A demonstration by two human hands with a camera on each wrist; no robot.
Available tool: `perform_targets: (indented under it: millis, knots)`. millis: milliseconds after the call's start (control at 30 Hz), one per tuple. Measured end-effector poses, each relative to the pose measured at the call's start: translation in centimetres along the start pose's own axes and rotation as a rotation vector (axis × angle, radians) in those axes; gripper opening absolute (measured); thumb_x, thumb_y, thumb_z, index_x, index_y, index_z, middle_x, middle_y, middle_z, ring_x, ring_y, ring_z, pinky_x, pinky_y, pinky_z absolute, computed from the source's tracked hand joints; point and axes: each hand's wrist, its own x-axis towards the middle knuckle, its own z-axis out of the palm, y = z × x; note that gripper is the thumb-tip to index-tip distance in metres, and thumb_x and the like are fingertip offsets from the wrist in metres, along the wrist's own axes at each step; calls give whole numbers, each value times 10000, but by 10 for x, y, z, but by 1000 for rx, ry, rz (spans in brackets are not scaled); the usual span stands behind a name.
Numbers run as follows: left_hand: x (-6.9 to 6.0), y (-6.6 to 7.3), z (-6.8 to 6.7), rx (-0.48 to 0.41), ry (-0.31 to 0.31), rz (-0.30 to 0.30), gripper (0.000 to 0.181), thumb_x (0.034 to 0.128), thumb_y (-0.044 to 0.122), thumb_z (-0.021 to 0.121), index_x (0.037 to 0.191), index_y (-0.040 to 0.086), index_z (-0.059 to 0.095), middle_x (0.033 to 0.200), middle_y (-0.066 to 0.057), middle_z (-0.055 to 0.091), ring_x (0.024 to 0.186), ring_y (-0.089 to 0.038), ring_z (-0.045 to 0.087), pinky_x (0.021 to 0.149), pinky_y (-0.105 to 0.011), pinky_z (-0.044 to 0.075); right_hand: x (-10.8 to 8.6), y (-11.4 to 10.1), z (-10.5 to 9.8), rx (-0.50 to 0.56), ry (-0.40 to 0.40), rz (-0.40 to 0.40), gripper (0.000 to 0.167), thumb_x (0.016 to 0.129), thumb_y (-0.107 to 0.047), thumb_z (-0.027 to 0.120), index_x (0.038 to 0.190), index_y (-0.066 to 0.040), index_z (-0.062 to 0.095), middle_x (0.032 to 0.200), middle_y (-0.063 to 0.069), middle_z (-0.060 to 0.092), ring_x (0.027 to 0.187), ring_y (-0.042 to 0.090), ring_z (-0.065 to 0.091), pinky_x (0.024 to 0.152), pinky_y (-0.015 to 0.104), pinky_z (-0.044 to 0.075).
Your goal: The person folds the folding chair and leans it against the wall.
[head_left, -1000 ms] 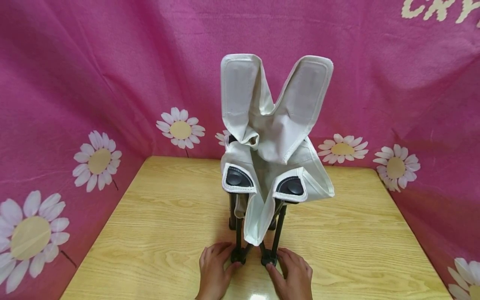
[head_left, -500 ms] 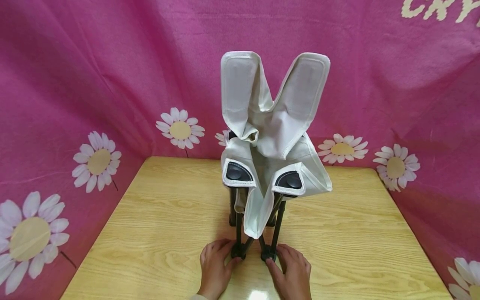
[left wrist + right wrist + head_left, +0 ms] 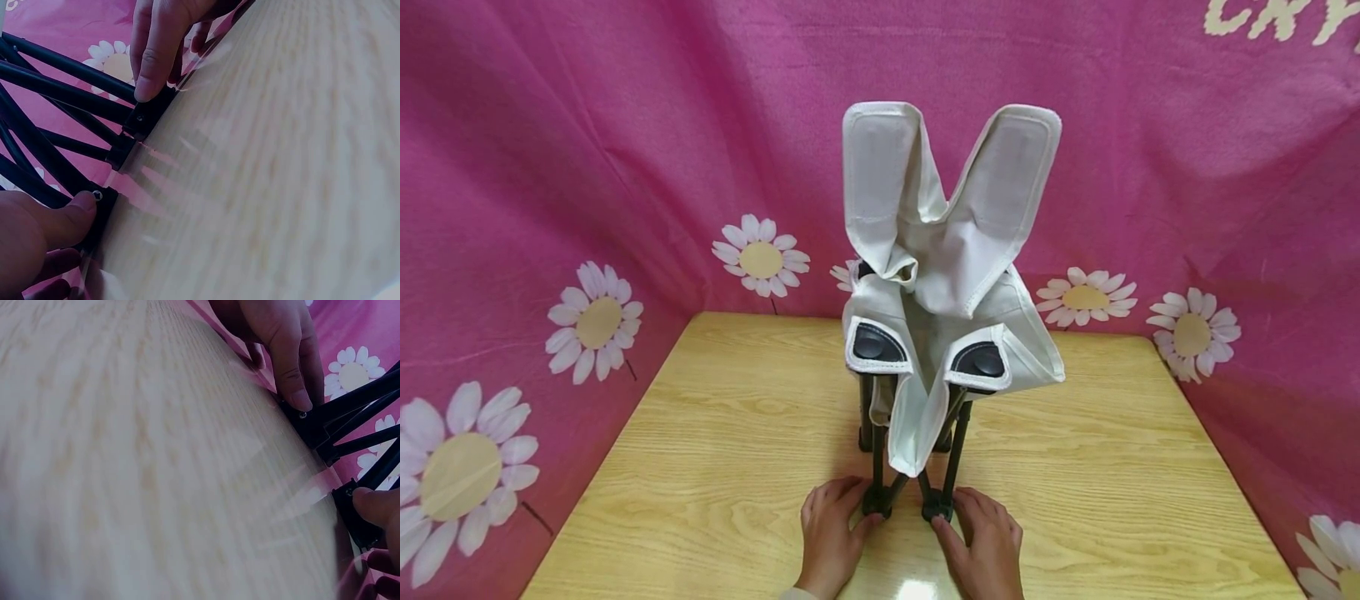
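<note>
A partly folded camp chair point(image 3: 951, 271) with off-white canvas and black tube legs stands upright at the middle of the table. Its canvas bunches between the legs, and two flaps rise at the top. My left hand point(image 3: 832, 533) pinches the near left foot point(image 3: 877, 502), its thumb point(image 3: 80, 209) pressed on the foot's near face. On the other side, my right hand point(image 3: 988, 537) holds the near right foot point(image 3: 936, 506) between thumb point(image 3: 373, 505) and fingers. Both feet touch the tabletop. The fingers behind each foot are partly hidden.
The pale wood table point(image 3: 722, 433) extends to both sides of the chair. A pink cloth with printed daisies point(image 3: 760, 260) hangs behind the table and along its left and right sides. Black corner pads point(image 3: 876, 343) with buttons sit on the canvas.
Both hands and the chair have shifted slightly away from me since the first frame, the near feet sliding a little farther up the table. Over the last half second almost nothing has moved.
</note>
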Motion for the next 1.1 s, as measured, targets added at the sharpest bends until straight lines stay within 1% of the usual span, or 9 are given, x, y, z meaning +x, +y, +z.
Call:
perform_targets:
  millis: [100,300,767,933,1100]
  knots:
    - [0,0,0,2,0,2,440,720,248,818,1136,148,718,1168,-19,621,1105,-233,483,989,-520,237,0,0,0,0,-6,5,437,827,-407,740,1138,-104,691,1218,43,629,1155,269,502,921,477,263]
    - [0,0,-1,6,20,19,442,708,258,823,1123,145,723,1150,-17,628,1092,-236,493,971,-510,253,1,0,0,-5,-11,10,435,828,-409,739,1134,-104,691,1217,43,630,1159,268,503,920,478,263]
    - [1,-1,0,5,53,53,442,697,277,820,1109,151,725,1136,-14,635,1081,-236,506,958,-507,258,1,1,-1,8,12,-8,430,829,-410,738,1129,-104,696,1208,41,633,1149,271,512,911,468,267]
    - [1,-2,1,19,73,74,441,692,287,819,1102,155,727,1123,-14,639,1066,-238,510,936,-499,269,1,0,-1,-1,25,-19,434,840,-422,725,1128,-99,695,1201,48,636,1141,278,518,895,480,277]
    - [3,-2,2,26,87,82,449,696,281,814,1114,144,724,1125,-33,641,1062,-245,509,912,-494,281,4,-2,-2,13,23,-15,427,851,-402,718,1143,-92,688,1205,70,633,1151,290,509,910,500,278]
